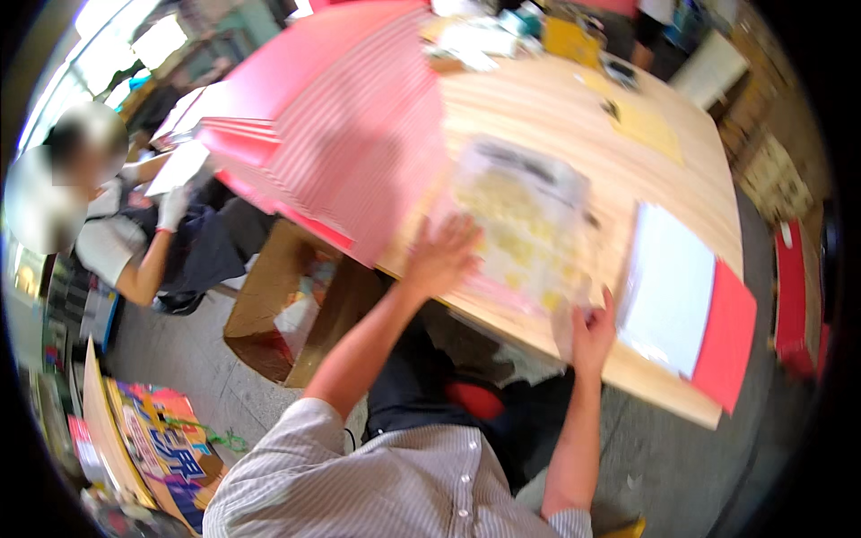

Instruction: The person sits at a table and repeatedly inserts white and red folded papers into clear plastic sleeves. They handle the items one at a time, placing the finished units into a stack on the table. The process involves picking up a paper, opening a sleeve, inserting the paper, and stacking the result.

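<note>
On the wooden table before me lies a clear plastic sheet or bag (523,211) with a yellowish pattern and a grey band at its far end; blur hides its details. Fingers spread, my left hand (446,255) lies palm down at its near left edge. My right hand (592,336) is at the table's front edge, by the near right corner of the plastic. Its fingers are curled, and a small translucent plastic piece (562,330) shows beside the thumb, seemingly held there. Left of my left hand rises a large stack of pink-red folded sheets (350,143).
White sheets (668,282) lie over a red sheet (731,336) at the table's right edge. A cardboard box (256,309) stands on the floor at left. Near it sits a co-worker, whose gloved hand (173,208) is by a white sheet. Yellow paper (647,130) lies farther back.
</note>
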Demonstrator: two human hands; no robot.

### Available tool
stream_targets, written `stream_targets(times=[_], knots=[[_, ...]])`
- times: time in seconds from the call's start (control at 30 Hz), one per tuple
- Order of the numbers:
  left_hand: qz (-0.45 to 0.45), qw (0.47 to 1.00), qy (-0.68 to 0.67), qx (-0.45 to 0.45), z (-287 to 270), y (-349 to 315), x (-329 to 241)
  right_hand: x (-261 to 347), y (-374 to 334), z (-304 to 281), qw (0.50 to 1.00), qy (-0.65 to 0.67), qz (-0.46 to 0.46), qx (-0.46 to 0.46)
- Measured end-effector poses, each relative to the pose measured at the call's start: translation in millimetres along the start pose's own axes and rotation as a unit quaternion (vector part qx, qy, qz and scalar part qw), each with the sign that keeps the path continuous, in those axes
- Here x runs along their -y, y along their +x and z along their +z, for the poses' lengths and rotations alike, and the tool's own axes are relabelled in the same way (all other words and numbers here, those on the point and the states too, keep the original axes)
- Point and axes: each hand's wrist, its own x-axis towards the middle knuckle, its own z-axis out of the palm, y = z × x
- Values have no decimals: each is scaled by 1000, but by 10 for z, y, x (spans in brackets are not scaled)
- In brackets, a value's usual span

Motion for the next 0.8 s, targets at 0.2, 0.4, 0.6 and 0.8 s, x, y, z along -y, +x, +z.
stream_targets(times=[0.2,0.4,0.6,0.8], knots=[[64,976,-149,-147,-640,-242,-42,-86,-32,33,998,6,-34,-43],[173,921,-115,-330,-2435,-523,311,48,-77,14,968,-146,-202,-9],[83,954,-71,-278,-3504,-362,1066,54,-49,-13,963,-144,-214,82],[133,964,112,-202,-3494,-202,1288,29,-50,-3,973,-111,-180,89]])
